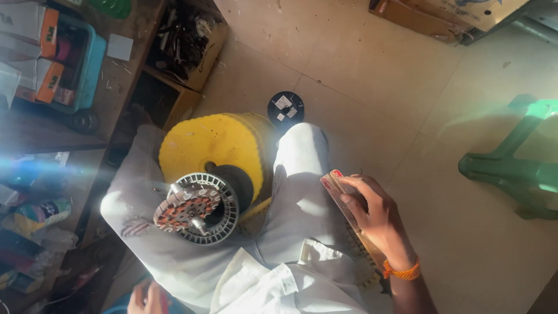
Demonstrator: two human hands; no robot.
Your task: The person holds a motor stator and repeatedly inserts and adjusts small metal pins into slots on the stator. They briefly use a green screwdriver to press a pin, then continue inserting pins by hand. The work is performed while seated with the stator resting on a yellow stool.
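A round metal motor part [197, 207] with copper windings and a slotted grey rim rests on my lap, leaning on a yellow stool [215, 145] between my knees. My right hand [372, 215], an orange band at its wrist, grips the upper end of a flat brownish wooden piece [343, 203] beside my right thigh. My left hand [148, 298] shows only at the bottom edge, fingers curled near something red and blue; what it holds is unclear.
A black wire spool [285, 109] lies on the tiled floor beyond the stool. A wooden shelf with a blue box [87, 64] and a tool-filled crate [186, 35] stands at left. A green plastic stool [517, 168] is at right, cardboard at top right.
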